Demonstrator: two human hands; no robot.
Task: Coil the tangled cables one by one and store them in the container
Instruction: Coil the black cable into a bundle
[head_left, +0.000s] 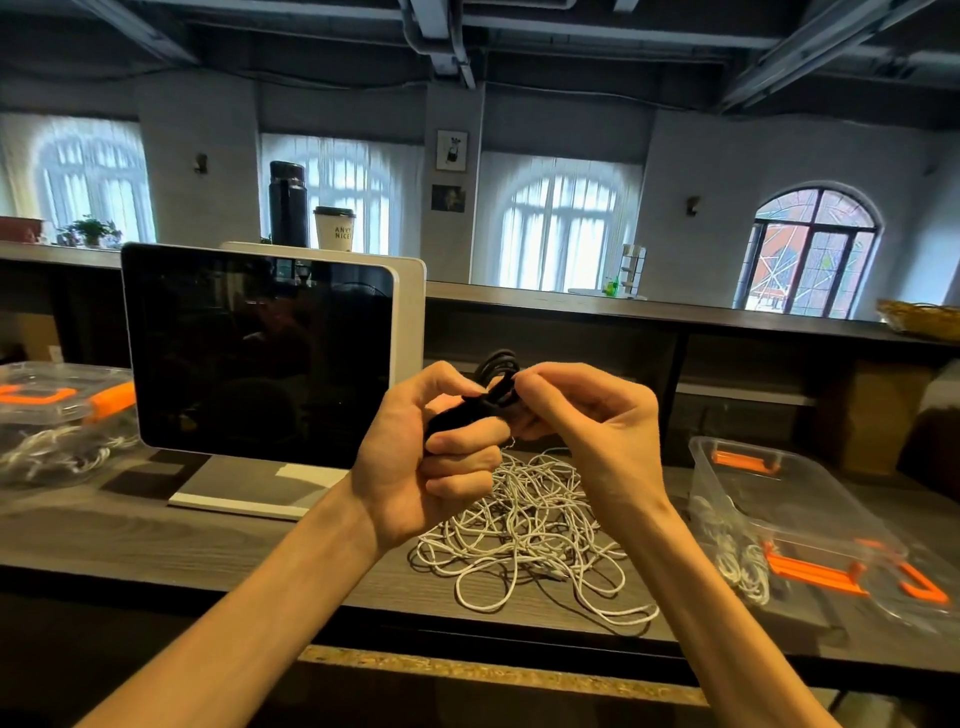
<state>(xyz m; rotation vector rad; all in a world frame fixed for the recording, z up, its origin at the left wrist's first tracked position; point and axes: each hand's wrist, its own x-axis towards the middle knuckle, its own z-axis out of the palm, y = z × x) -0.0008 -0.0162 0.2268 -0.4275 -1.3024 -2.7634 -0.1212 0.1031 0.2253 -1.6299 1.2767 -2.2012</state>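
Now both hands, left (415, 457) and right (587, 415), grip black cable (493, 387).

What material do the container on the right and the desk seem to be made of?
Container on the right: likely clear, glossy plastic, since the white cables inside show through its walls; its clips are orange. Desk: dark grey surface with visible grain, probably wood or a wood-look laminate; which one is unclear.

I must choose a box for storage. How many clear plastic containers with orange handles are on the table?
2: one container at the table's right end, open, and another container at the left edge, partly behind the monitor.
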